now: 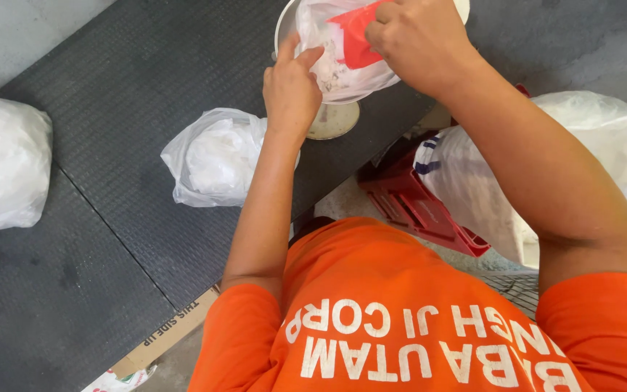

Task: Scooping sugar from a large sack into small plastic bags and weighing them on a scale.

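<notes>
Plastic bag (335, 62), clear and filled with white powder or grains, sits at twelve o'clock in the view, resting in a round pale bowl (283, 25) on a small stand whose base (334, 120) shows just below it. The right hand (415, 40) is curled shut over the bag's top, pinching a red scoop or cup (357, 36) that is pushed into the bag's mouth. The left hand (292, 87) is at the bag's nine o'clock side, fingers loosely bent and fingertips pressed against the plastic, steadying it.

Just at eight o'clock from the bowl's stand, beside the left wrist, lies a second clear bag of white stuff (215, 156), knotted, on a dark ribbed mat (110, 94). Far out at nine o'clock a larger white bag (1, 160) rests on the same mat. At four o'clock, beneath the right forearm, a big white sack (596, 138) leans on a red crate (415, 203). An orange shirt (400, 319) fills six o'clock.
</notes>
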